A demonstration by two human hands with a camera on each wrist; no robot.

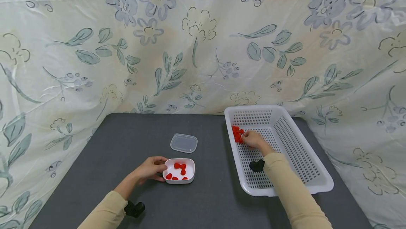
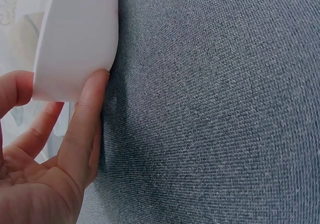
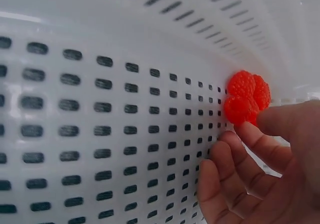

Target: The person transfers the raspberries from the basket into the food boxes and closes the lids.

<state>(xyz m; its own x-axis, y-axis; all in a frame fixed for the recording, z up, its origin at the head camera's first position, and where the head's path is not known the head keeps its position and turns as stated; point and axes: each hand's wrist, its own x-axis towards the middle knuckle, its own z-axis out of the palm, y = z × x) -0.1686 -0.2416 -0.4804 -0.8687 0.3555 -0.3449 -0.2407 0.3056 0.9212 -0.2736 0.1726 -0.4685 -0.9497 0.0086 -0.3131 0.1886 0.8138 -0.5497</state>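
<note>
My left hand point(image 1: 151, 168) grips the left end of a small white rectangular box point(image 1: 166, 180), with the thumb low on its side and a finger at the rim in the left wrist view. Several red raspberries point(image 1: 183, 166) lie scattered inside the box. Over on the right, my right hand point(image 1: 253, 139) reaches into a white slotted plastic basket point(image 1: 306, 158). Its thumb and index finger pinch at a raspberry point(image 3: 237, 109) in a small cluster against the basket wall; the other fingers curl near the slotted floor.
A translucent lid point(image 1: 184, 143) lies flat on the dark grey tabletop point(image 1: 133, 134) behind the box. The basket stands at the table's right side, its high walls around my right hand. A floral cloth point(image 1: 196, 45) hangs behind the table.
</note>
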